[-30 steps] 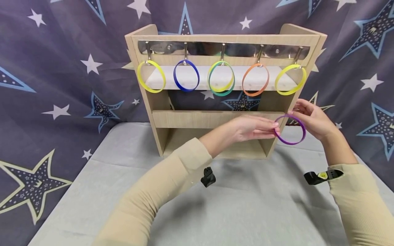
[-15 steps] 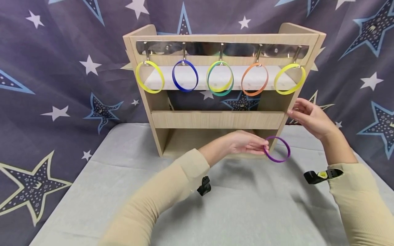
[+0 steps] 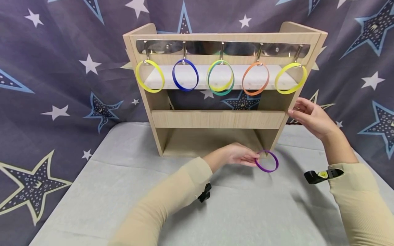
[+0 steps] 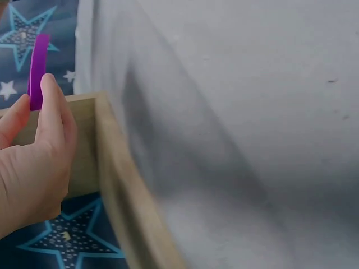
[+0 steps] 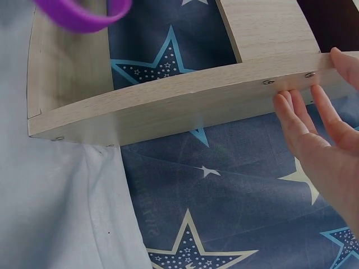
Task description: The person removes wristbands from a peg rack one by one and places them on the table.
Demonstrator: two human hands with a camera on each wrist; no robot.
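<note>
My left hand [image 3: 238,154] pinches a purple ring [image 3: 277,164] between thumb and fingers, low in front of the rack's bottom right corner. The left wrist view shows the purple ring [image 4: 37,73] edge-on between thumb and fingertips of that hand [image 4: 39,162]. My right hand [image 3: 315,118] rests its fingertips on the right side panel of the wooden rack [image 3: 218,119]; in the right wrist view the fingers of this hand [image 5: 331,145] lie relaxed against the panel [image 5: 185,112].
Along the rack's metal strip [image 3: 203,48], hooks carry a yellow ring [image 3: 138,78], a blue ring [image 3: 174,80], a green ring [image 3: 233,82] with a yellow one, an orange ring [image 3: 244,82] and another yellow ring [image 3: 304,77]. A starry cloth [image 3: 61,89] hangs behind.
My left hand has moved down and to the left with the purple ring, away from my right hand. The right hand's fingers no longer appear beside the ring; that hand has stayed at the side panel.
</note>
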